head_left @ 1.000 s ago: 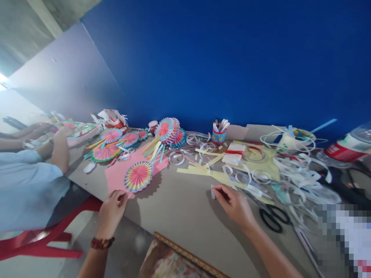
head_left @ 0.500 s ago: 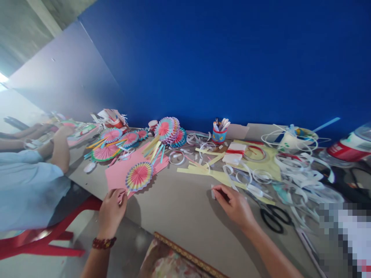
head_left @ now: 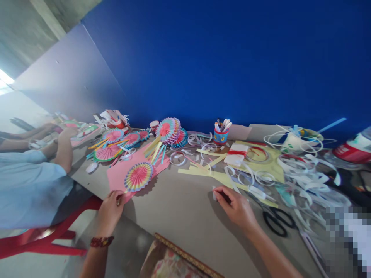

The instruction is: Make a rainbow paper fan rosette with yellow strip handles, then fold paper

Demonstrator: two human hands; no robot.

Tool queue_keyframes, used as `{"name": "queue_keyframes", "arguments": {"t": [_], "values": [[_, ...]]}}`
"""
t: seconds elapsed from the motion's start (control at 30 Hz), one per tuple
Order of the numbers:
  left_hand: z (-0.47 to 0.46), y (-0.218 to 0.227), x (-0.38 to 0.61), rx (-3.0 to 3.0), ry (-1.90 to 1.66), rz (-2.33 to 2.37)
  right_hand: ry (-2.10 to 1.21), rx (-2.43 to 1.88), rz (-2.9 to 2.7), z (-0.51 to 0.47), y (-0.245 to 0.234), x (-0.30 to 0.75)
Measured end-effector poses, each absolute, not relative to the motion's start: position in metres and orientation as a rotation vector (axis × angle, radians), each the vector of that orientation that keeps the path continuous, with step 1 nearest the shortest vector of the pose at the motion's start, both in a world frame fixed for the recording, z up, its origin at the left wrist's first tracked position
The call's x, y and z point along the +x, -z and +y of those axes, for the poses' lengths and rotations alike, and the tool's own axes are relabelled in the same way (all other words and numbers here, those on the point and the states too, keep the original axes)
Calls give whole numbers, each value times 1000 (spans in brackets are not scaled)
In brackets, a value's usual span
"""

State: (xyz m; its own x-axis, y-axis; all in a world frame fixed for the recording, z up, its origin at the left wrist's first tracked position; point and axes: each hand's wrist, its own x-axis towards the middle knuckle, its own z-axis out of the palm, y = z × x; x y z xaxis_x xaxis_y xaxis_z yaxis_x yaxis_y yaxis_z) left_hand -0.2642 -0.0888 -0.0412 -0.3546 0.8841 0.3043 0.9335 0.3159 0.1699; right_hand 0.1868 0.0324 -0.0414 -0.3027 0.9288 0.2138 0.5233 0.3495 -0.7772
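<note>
Blue wall [head_left: 220, 65] fills the back, and a grey table [head_left: 179, 216] runs below it. A pink sheet [head_left: 116, 173] covers the table's left part; beside the right forearm lie black-handled scissors [head_left: 277, 221].

The left hand [head_left: 109, 210] is at the table's near edge, its fingers curled in and thumb pressed to the forefinger at the lower end of a pleated paper fan [head_left: 138, 177]. They seem to be pinching its thin stick, though the knuckles hide most of that. The fan's disc is over the pink sheet, face up, its shadow falling to the lower right. A grip this low is a good one, I judge: it spares the folds, which a squeeze would crush.

Over bare table, the right hand [head_left: 237, 208] pinches a small white scrap [head_left: 214, 193] between thumb and forefinger. Something so slight is best held by one edge, lightly, so that it neither creases nor slips.
</note>
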Motion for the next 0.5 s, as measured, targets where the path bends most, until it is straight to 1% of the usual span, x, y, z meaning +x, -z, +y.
{"name": "queue_keyframes", "arguments": {"t": [0.23,0.5], "values": [[-92,37,-284,-1722,532,-2440,-789,-1248,-1962,33,43,187],[-88,42,-284,-1730,439,-2419,-793,-1253,-1974,33,42,187]]}}
